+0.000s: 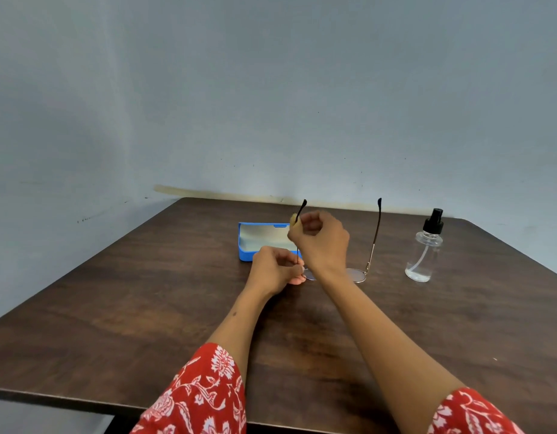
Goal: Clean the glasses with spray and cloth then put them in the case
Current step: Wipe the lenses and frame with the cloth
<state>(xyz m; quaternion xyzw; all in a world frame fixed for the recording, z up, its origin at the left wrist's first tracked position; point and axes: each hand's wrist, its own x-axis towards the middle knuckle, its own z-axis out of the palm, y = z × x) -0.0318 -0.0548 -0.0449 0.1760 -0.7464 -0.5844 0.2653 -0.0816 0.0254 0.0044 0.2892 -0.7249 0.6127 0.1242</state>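
Glasses (361, 270) near the middle of the desk, lenses down against the wood, both temples pointing up. Held at 2 places.

Wall (270, 89): plain pale blue-grey, behind the far edge of the desk.

Desk (114, 308): dark brown wood grain, carrying everything.

Sleeves (202, 396): red with a white floral print, at the near edge of the desk, nearer the camera than the glasses.

Case (249, 249): blue, open, pale lining showing, just behind and left of the glasses, partly hidden by the hands.

Spray bottle (422, 249): clear plastic, black pump top, a little liquid at the bottom, upright, well to the right of the glasses and apart from them.

Right hand (317, 239): raised above the glasses, fingers curled, grip closed round the upper part of the left-side temple, with a small yellowish cloth (293, 221) pinched against that temple. Black temple tip sticking out above the fingers.

Left hand (275, 269): low at the left end of the glasses, just in front of the case, fingers curled, grip pinching the frame at the hinge of the same temple.

Right-side temple free, standing upright, black tip at the top. 1 lens seen whole at the right end of the frame, thin metal rim; the other mostly hidden behind the right wrist.
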